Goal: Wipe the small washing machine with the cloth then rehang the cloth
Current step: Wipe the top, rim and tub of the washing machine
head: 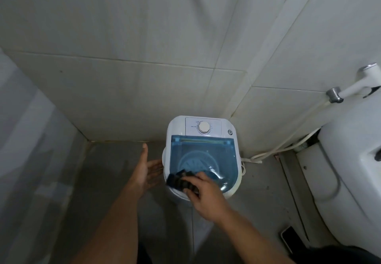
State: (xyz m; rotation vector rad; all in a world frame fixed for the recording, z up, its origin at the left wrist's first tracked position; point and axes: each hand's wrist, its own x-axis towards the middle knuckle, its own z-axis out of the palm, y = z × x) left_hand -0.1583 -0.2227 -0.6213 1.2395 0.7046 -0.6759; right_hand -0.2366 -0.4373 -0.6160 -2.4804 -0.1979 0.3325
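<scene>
Cloth [181, 180] sits on the near edge of the washing machine [203, 154], on its blue lid [204, 158]. The right hand [206, 193] holds the cloth, fingers curled over it. The left hand [147, 171] is spread wide, just beside the washing machine's left side. A hard push might tip the washing machine. A toilet [350, 160] and a hose [284, 146] crowd the washing machine's right side.
</scene>
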